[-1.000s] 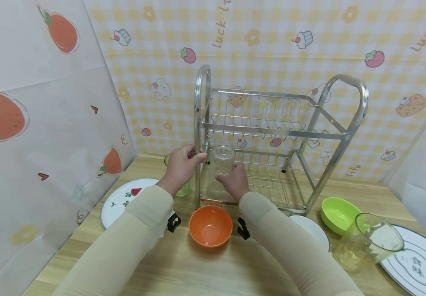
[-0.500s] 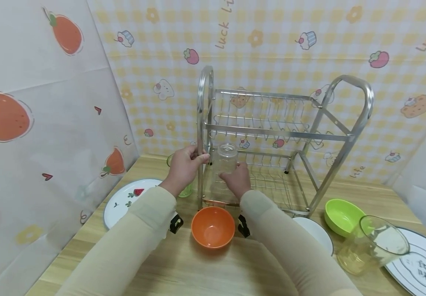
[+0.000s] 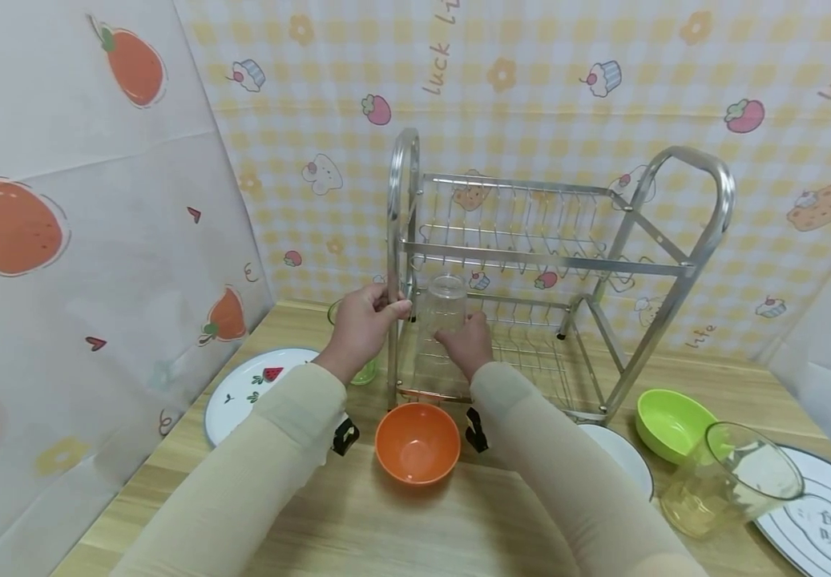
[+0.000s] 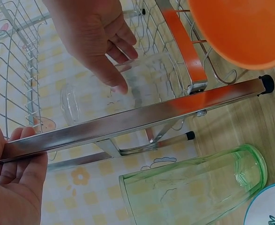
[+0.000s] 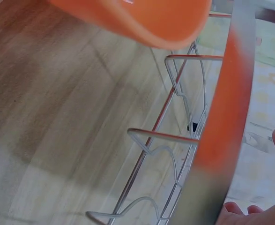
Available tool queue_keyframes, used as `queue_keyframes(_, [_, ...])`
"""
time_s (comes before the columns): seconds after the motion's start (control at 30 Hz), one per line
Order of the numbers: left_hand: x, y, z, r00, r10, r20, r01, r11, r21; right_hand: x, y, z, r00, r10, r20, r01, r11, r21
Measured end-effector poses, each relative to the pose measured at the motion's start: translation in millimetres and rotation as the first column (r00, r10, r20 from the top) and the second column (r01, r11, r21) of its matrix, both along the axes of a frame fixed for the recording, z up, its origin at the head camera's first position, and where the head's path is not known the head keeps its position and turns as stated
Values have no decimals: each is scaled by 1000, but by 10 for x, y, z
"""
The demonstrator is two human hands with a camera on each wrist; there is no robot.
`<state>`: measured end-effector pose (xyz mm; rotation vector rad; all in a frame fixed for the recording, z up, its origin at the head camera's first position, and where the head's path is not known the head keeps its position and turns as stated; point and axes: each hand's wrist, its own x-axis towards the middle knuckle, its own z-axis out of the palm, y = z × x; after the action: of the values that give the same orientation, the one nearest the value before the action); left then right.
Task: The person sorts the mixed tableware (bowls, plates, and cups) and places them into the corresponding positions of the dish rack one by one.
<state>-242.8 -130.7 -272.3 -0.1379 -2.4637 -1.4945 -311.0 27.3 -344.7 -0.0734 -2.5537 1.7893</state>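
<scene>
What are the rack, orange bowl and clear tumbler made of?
Rack: polished metal, likely stainless steel; its frame mirrors orange. Orange bowl: glossy, perhaps plastic or melamine; opaque, soft highlights. Clear tumbler: smooth, probably glass, maybe plastic; transparent, bright edges.

Left fingers curled, right fingers seemingly loose

Glossy metal rack, smooth tumbler.

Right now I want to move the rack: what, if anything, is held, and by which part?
The left hand grips the dish rack by its left front upright. The right hand is at the clear glass; whether it grips, I can't tell.
</scene>
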Motion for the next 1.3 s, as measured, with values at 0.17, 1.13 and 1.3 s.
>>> queue_keyframes(0.17, [2,5,0,1000,3,12,-3,1000,4,-50,-13,-7,999,-15,36,14,1000,12])
queue_keyframes(1.13, [5,20,-35,1000,14,11,-14,1000,24,-217,-110,-10,999,-40,-14,41,998,44])
queue_keyframes(1.3, [5,14,-37,1000,10,-1,-10,1000,20,-242,-123,-15,998,-36,-47,39,998,58])
